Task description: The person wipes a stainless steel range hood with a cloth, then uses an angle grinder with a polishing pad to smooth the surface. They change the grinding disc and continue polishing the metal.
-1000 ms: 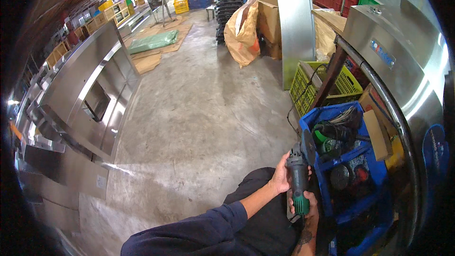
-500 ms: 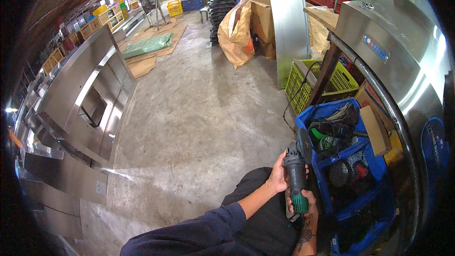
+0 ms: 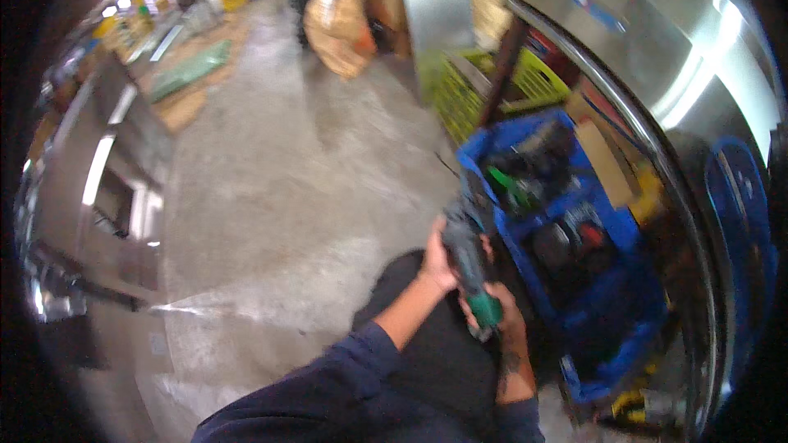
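Observation:
An angle grinder (image 3: 468,258) with a dark body and a green rear end is held in both hands above my dark-clothed leg. My left hand (image 3: 441,261) wraps round its body from the left, close to the gear head. Lower down, my right hand (image 3: 502,305) grips the green rear end, its fingers curled under. The grinder's head and disc point away from me, toward the blue crate (image 3: 513,258) on the right. Motion blur softens the disc, and I cannot make out its details.
Dark power tools, one with a green part (image 3: 510,189), lie in the blue crate. Behind it stand a yellow-green crate (image 3: 460,102) and a leaning metal sheet (image 3: 431,16). A dark rail (image 3: 632,107) curves along the right. Stainless steel panels (image 3: 78,148) stand at left on a concrete floor (image 3: 271,164).
The view has swung to the right, so the scenery slides left and slightly up, blurred. Both hands keep their hold on the angle grinder.

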The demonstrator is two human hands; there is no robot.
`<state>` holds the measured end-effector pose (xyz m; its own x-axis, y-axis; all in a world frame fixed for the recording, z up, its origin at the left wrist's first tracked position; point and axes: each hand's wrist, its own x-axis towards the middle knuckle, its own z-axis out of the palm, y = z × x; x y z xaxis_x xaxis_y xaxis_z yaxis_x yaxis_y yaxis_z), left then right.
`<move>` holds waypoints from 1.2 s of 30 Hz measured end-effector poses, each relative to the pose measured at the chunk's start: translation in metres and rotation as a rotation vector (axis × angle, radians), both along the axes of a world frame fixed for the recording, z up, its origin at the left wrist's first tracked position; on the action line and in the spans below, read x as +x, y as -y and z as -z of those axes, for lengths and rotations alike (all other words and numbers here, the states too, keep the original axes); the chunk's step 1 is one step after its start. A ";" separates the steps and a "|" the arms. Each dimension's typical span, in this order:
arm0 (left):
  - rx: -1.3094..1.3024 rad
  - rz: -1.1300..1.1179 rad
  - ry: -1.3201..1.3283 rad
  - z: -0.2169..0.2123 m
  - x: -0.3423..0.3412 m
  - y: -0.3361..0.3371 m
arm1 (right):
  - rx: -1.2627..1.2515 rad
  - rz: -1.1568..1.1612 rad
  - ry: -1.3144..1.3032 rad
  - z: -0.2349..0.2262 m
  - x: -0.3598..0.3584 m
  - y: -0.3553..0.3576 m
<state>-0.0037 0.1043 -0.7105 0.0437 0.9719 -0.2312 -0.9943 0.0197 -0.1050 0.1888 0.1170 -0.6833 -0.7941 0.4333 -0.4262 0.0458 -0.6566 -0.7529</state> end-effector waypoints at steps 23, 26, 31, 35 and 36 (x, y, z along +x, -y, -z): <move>-0.039 -0.054 -0.471 0.015 0.008 -0.004 | 1.453 0.274 0.622 -0.090 -0.090 -0.042; -0.042 -0.055 -0.439 0.002 0.012 -0.002 | 1.489 0.273 0.699 -0.074 -0.098 -0.046; -0.138 -0.144 -0.388 -0.002 0.010 0.000 | 1.616 0.339 0.500 -0.040 -0.108 -0.039; -0.163 -0.226 -0.331 0.003 0.004 0.000 | 1.543 0.263 0.221 -0.036 -0.110 -0.045; -0.155 -0.231 -0.329 0.000 0.002 0.002 | 1.512 0.216 0.165 -0.040 -0.108 -0.046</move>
